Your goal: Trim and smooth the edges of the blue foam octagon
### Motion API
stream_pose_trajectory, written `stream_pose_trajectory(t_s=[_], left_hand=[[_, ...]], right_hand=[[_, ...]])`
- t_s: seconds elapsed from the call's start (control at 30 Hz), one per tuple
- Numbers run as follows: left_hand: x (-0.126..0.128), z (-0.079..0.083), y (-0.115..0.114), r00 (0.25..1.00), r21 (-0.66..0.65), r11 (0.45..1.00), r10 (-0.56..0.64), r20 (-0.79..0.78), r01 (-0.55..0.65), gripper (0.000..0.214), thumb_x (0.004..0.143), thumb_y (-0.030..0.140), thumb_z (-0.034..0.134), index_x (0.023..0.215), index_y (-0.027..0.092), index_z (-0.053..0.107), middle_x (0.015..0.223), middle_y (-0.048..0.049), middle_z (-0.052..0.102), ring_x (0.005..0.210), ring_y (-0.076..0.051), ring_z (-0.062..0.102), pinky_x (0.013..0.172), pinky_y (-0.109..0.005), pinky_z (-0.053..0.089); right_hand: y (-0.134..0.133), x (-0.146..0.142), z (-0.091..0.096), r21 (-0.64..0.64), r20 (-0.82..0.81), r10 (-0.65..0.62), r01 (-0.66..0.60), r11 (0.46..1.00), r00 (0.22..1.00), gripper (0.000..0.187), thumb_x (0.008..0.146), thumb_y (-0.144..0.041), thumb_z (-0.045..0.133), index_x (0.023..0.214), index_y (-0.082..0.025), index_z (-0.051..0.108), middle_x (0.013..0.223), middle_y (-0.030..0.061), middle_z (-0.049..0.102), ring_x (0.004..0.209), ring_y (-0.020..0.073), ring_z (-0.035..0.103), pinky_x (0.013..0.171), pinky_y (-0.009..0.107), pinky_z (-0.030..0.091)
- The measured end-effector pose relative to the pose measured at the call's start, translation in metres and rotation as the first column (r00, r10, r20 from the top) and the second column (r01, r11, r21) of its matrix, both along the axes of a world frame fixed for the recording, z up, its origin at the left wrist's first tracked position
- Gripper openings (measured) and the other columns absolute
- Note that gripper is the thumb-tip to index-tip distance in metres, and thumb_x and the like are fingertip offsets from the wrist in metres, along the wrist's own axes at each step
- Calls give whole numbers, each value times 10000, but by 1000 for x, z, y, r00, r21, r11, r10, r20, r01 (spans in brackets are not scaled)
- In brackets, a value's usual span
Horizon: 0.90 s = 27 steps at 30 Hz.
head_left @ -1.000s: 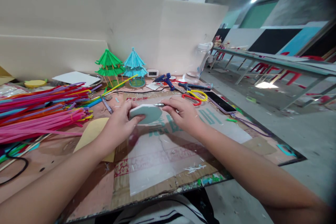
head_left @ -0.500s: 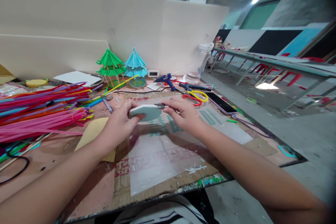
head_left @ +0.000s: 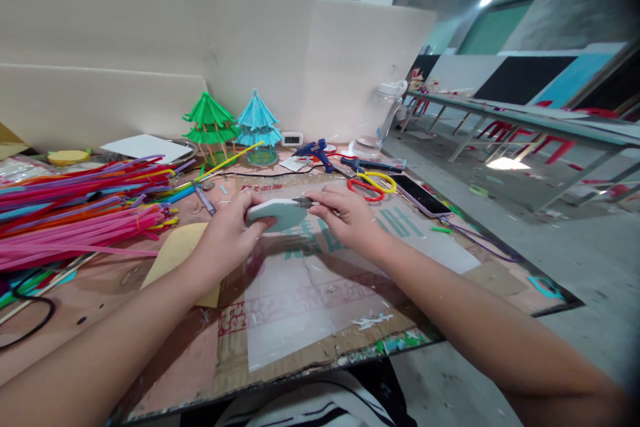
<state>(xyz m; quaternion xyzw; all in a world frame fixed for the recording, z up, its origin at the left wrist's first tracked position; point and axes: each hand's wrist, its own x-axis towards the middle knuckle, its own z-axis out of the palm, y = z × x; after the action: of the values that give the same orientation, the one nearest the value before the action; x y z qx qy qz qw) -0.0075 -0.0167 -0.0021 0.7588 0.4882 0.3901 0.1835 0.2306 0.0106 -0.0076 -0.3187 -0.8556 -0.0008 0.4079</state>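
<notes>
My left hand [head_left: 239, 225] pinches a pale, flat, rounded piece of board [head_left: 280, 213] by its left side, thumb underneath and fingers along the edge. In my right hand [head_left: 343, 215], between thumb and fingertips, is a small dark blade [head_left: 303, 201]. Its tip touches the board's right edge; most of it is hidden by the fingers. Both hands are above a translucent printed sheet [head_left: 295, 320] on the table. A yellowish card [head_left: 173, 250] lies beneath my left forearm.
Bundled pipe cleaners [head_left: 85, 207] cover the left side. A green model pavilion [head_left: 211, 123] and a blue one [head_left: 258, 123] stand at the back. A glue gun [head_left: 316, 152], scissors [head_left: 373, 183], a phone [head_left: 421, 195] and a clear bottle [head_left: 381, 117] lie or stand right. White scraps [head_left: 373, 321] lie in front.
</notes>
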Motion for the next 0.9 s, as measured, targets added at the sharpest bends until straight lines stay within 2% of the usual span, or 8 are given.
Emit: stream_pose_trajectory(t_s=[0.2,0.43,0.9], left_hand=[[0,1,0,1000,-22,1000,6,-9,-6,85,831,281,588,870,220,543,779,23,596,670,-167,535,615,-278,387],[-2,-3,3,1000,-9,1000,-1,-3,1,83,833,262,583,901,226,553,819,17,618,717,-174,566,644,-281,413],[0,-1,-1,1000,-34,999,-3,-20,2,85,849,264,582,910,213,554,818,11,629,719,-177,580,655,-288,413]], right_hand=[[-2,-1,2,-11,3,-17,17,1000,1000,323,991,-389,474,1046,-183,717,734,30,619,685,150,559,635,269,415],[-2,-1,0,-50,-22,-23,22,999,999,309,982,-387,490,1110,-199,699,835,51,673,758,169,597,696,297,448],[-6,-4,3,-68,-15,-36,35,997,999,290,983,-365,493,1046,-190,715,721,20,603,671,145,550,621,262,414]])
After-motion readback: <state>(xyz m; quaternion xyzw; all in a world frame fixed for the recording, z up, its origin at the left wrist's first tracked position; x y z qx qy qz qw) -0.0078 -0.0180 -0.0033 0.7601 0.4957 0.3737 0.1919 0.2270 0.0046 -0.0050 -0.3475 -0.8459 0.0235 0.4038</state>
